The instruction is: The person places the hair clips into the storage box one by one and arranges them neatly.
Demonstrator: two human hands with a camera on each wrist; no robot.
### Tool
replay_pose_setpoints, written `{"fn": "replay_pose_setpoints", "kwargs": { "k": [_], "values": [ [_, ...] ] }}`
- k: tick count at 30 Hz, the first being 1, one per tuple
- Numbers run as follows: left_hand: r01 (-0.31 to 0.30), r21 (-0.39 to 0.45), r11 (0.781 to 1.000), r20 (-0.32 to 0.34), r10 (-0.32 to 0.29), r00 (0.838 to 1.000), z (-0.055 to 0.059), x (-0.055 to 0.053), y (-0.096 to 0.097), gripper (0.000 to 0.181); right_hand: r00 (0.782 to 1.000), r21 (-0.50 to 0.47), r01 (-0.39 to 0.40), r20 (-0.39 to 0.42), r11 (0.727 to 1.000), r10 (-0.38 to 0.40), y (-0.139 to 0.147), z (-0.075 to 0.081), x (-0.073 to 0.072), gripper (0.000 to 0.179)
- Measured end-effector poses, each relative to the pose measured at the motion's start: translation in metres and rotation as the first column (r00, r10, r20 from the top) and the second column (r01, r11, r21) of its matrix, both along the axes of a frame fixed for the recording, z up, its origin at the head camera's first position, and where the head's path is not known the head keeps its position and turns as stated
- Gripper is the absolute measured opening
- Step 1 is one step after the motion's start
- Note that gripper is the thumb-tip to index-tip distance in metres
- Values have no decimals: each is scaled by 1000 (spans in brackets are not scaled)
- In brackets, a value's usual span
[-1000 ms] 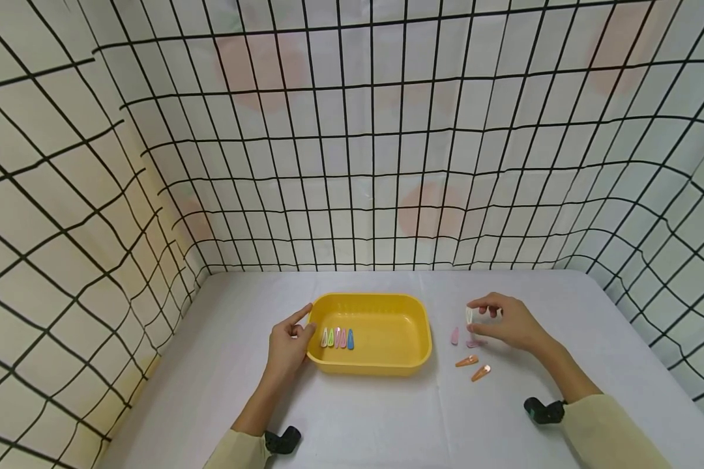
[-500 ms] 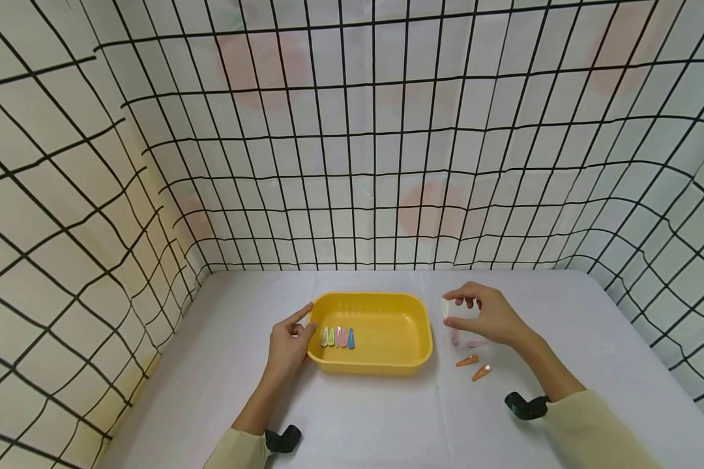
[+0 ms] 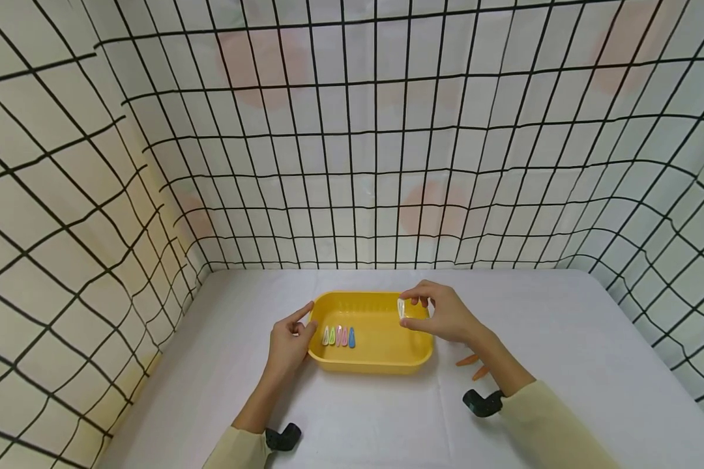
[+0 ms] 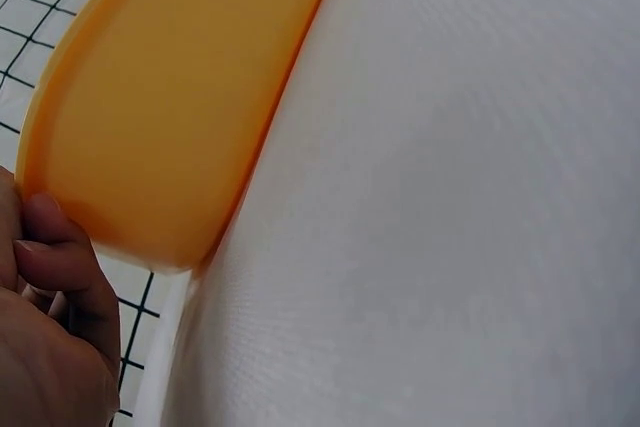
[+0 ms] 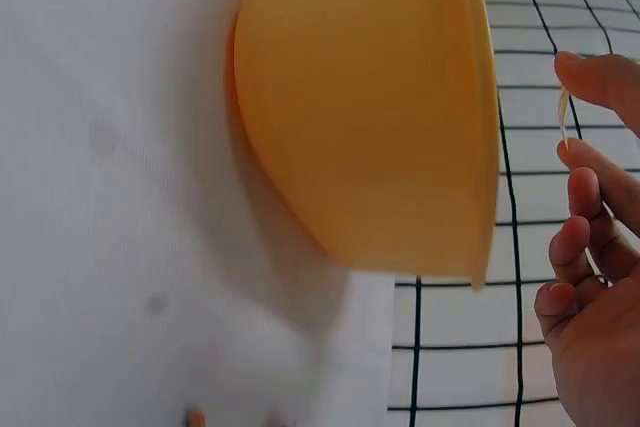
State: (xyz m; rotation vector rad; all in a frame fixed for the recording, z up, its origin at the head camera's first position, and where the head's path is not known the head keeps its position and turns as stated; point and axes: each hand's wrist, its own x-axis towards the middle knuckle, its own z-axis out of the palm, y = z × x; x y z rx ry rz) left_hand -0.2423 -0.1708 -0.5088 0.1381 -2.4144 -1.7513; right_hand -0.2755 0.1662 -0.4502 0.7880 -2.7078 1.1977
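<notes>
My right hand pinches a white snap hair clip upright between thumb and index finger, above the right part of a yellow tray. Edge-on in the right wrist view, the clip shows as a thin sliver past the tray's rim. At the tray's left end, my left hand grips the rim, thumb over the edge and index finger stretched along the corner. Inside the tray on the left lies a row of several hair clips: pale, green, pink ones and a blue clip at the right end.
Right of the tray, two orange hair clips lie on the white tablecloth, partly covered by the right forearm. White walls with black grid netting enclose the table at the back and both sides.
My right hand has carried the white hair clip leftward from beside the tray to above it. The pink clips on the cloth are now hidden behind the hand. The left hand stays put.
</notes>
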Motion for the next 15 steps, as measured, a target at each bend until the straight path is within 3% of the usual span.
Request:
{"fn": "replay_pose_setpoints", "kwargs": {
  "k": [15],
  "values": [
    [-19, -27, 999, 21, 20, 1000, 1, 0, 2, 44, 996, 12, 3, 92, 1000, -4, -50, -15, -4, 39]
  ]
}}
